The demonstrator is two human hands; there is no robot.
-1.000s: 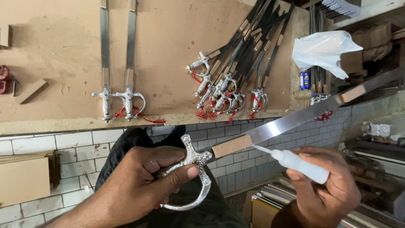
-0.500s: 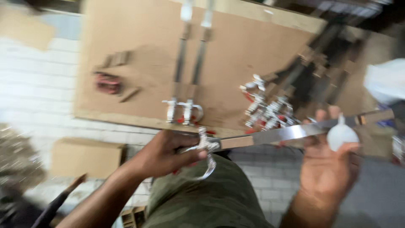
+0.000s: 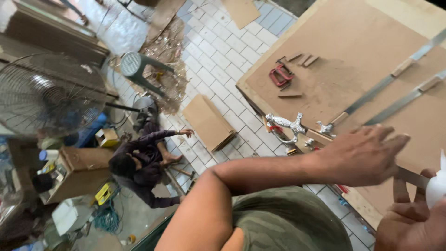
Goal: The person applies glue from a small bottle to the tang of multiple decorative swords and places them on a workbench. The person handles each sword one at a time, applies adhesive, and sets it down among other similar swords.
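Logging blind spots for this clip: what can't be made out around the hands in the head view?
- White bottle in the right hand: cut off by the right edge.
- Sword blade: mostly hidden behind the left hand; grip unclear.
- Swords on the board: blades run off the frame edge.
- Seated person on the floor: too small to tell what they are doing.

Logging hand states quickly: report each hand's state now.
Left hand: open, fingers spread, over the metal blade, holding nothing visible.
Right hand: closed around a white bottle at the frame edge.
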